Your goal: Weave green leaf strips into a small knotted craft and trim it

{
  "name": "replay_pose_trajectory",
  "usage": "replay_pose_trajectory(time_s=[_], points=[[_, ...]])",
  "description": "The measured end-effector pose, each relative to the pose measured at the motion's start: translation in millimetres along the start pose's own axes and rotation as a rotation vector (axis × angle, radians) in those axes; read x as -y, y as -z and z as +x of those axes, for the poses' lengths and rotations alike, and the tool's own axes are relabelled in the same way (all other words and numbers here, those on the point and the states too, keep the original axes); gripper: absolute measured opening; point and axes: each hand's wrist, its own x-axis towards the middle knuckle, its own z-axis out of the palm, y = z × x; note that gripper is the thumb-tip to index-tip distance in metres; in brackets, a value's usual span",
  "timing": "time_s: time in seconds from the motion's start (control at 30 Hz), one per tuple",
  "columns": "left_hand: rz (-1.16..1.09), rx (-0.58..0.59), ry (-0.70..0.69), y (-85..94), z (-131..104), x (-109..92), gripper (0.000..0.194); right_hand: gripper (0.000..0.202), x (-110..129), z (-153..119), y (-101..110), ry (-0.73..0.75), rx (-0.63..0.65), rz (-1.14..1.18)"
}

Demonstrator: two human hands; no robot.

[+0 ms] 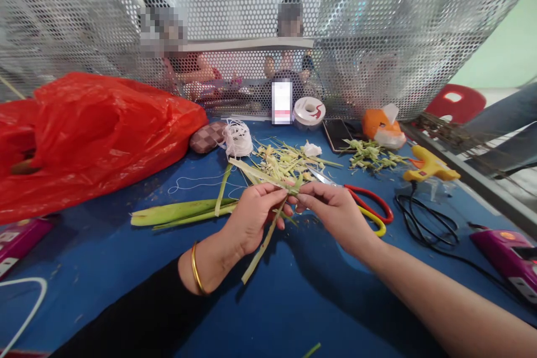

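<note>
Pale green leaf strips (pixel 265 245) meet in a small folded piece between my two hands at the middle of the view. My left hand (pixel 255 213), with a gold bangle at the wrist, pinches the folded piece from the left. From the right, my right hand (pixel 335 210) pinches the same piece between thumb and fingers. One strip hangs down toward the near side, and others stick out up and to the left. Just behind my right hand lie scissors (pixel 369 197) with red and yellow handles. Green leaves (pixel 180 213) lie left of my left hand.
A red plastic bag (pixel 104 134) fills the left. Behind my hands are white string (pixel 238 139), leaf scraps (pixel 285 161), a ribbon spool (pixel 309 112) and a lit phone. A yellow glue gun (pixel 430 165) and purple power strip (pixel 507 257) are right. People sit beyond the perforated screen.
</note>
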Motion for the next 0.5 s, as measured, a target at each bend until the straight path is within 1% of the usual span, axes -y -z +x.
replay_pose_trajectory(time_s=[0.1,0.23,0.37,0.5], points=[[0.043,0.001,-0.021,-0.2,1.2,2.2,0.018,0.01,0.9,0.1,-0.2,-0.021,-0.024,0.077],[0.129,-0.014,-0.064,-1.1,1.8,5.3,0.013,0.007,1.5,-1.4,-2.8,-0.027,-0.04,0.122],[0.224,-0.024,-0.101,-2.2,0.9,7.8,0.012,0.008,2.3,-2.8,-4.5,-0.03,-0.064,0.08],[0.3,-0.046,-0.125,-3.0,0.1,8.9,0.014,0.011,3.6,-3.5,-4.6,-0.065,-0.089,0.044]])
